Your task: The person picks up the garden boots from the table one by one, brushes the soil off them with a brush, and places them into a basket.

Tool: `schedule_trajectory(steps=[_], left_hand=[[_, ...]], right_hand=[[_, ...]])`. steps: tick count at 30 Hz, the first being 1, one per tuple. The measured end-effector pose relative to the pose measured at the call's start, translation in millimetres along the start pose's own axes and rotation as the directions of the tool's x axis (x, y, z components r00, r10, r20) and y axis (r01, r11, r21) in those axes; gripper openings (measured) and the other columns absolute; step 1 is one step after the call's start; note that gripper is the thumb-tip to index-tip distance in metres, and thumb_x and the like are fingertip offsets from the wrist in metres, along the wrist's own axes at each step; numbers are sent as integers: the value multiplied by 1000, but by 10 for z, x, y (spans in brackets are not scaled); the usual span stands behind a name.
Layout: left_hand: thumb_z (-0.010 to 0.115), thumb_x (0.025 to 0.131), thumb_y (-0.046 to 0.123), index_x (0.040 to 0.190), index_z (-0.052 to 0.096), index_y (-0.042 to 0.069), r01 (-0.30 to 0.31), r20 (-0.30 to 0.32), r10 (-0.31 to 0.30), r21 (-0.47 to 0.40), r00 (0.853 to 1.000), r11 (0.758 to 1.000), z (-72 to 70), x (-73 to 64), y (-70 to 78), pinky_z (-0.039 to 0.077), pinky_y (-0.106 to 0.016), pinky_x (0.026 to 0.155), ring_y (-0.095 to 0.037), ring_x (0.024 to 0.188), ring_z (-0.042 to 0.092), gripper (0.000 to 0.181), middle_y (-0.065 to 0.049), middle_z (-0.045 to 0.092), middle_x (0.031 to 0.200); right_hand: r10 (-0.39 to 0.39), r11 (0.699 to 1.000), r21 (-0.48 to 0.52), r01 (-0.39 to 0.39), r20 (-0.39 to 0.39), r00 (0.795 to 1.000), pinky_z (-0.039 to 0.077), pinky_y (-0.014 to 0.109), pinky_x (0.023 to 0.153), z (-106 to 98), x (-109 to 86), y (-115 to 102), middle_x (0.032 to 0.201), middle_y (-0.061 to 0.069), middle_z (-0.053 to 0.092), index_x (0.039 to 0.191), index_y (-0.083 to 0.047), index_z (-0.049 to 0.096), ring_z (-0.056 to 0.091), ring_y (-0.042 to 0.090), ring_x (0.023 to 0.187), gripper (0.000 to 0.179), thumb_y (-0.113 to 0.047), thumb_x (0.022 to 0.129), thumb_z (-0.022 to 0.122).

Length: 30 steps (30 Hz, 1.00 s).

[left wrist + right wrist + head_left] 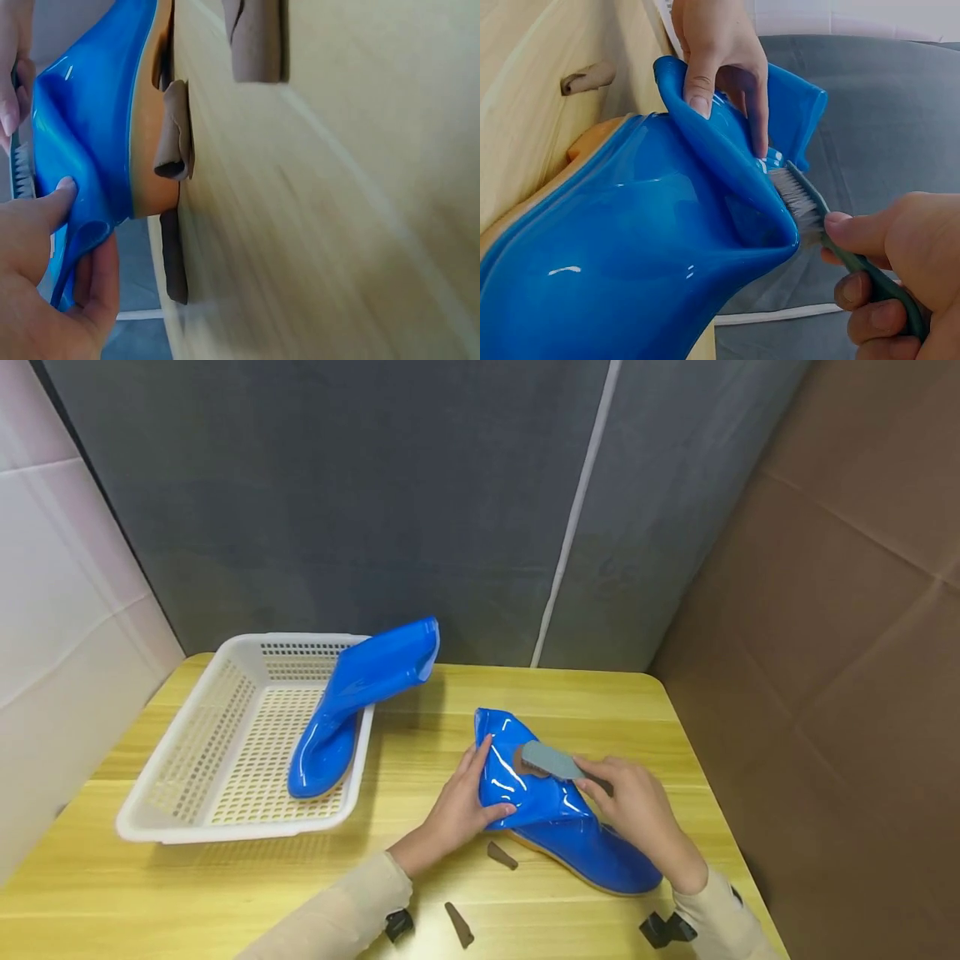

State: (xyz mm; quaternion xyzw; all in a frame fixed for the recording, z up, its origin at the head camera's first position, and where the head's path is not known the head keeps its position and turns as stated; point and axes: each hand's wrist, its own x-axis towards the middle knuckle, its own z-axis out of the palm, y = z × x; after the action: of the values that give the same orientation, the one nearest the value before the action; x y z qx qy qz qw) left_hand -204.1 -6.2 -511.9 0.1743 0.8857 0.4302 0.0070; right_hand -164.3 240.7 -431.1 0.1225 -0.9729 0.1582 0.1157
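A glossy blue rain boot (622, 860) with an orange-tan sole stands on the table, its shaft bent over toward the left. My left hand (457, 802) grips the shaft near its top, and in the left wrist view the thumb (58, 201) presses one face while fingers curl round the other. With my right hand (641, 810) I hold a grey-green scrub brush (551, 760) by its handle. Its pale bristles (793, 196) touch the shaft in the right wrist view. A brown smear (519, 760) shows on the shaft beside the brush head.
A white perforated plastic basket (157, 810) stands at the left, with a second blue boot (322, 760) leaning over its right rim. Brown curled pieces (502, 856) lie on the wooden table (420, 877) near my left forearm. A dark grey partition (337, 510) rises behind.
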Motion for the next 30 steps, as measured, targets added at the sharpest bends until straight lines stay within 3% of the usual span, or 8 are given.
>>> schedule_trajectory(steps=[6, 10, 16, 22, 28, 30], left_hand=[[82, 79, 37, 161, 10, 20, -44, 17, 44, -6, 999, 999, -36, 46, -50, 50, -52, 102, -42, 141, 43, 110, -16, 21, 165], [77, 86, 36, 161, 5, 24, -76, 93, 84, -81, 992, 994, -101, 47, -118, 44, -53, 109, -42, 145, 37, 104, -15, 15, 166], [71, 92, 17, 160, 3, 30, -87, 198, 135, -234, 971, 968, -211, 60, -194, 40, -49, 113, -38, 149, 31, 97, -10, 8, 168], [72, 90, 19, 160, 6, 31, -72, 193, 111, -199, 975, 977, -212, 62, -171, 43, -50, 111, -40, 147, 34, 97, -9, 12, 168], [74, 89, 19, 160, 8, 32, -64, 186, 99, -187, 978, 980, -219, 61, -154, 43, -52, 110, -41, 147, 34, 98, -9, 14, 168], [75, 88, 19, 160, 8, 31, -64, 185, 98, -180, 978, 982, -225, 63, -155, 52, -47, 103, -39, 134, 50, 99, -9, 15, 167]], right_hand=[[-67, 996, -52, 71, 68, 995, 29, 17, 48, 40, -87, -88, 62, -13, 46, 121, -26, 73, 35, 1, 54, 33, -34, 89, 73], [-96, 992, -80, 99, 42, 994, 25, 16, 46, 52, -136, -134, 60, -14, 36, 120, -27, 73, 29, 1, 50, 32, -35, 89, 73], [-108, 989, -99, 111, 35, 993, 23, 16, 46, 33, -164, -137, 61, -13, 36, 121, -27, 73, 26, 0, 50, 33, -35, 89, 72], [-95, 993, -69, 99, 58, 994, 26, 17, 48, -62, -121, -99, 65, -13, 42, 125, -28, 70, 31, 1, 53, 35, -36, 92, 69], [-49, 999, -23, 49, -26, 998, 31, 19, 50, -201, 51, 9, 72, -6, 52, 130, -22, 67, 40, 5, 58, 37, -31, 94, 66], [-34, 999, -21, 33, -39, 999, 32, 20, 50, -201, 132, 68, 75, -4, 56, 130, -20, 66, 42, 7, 59, 37, -30, 95, 66]])
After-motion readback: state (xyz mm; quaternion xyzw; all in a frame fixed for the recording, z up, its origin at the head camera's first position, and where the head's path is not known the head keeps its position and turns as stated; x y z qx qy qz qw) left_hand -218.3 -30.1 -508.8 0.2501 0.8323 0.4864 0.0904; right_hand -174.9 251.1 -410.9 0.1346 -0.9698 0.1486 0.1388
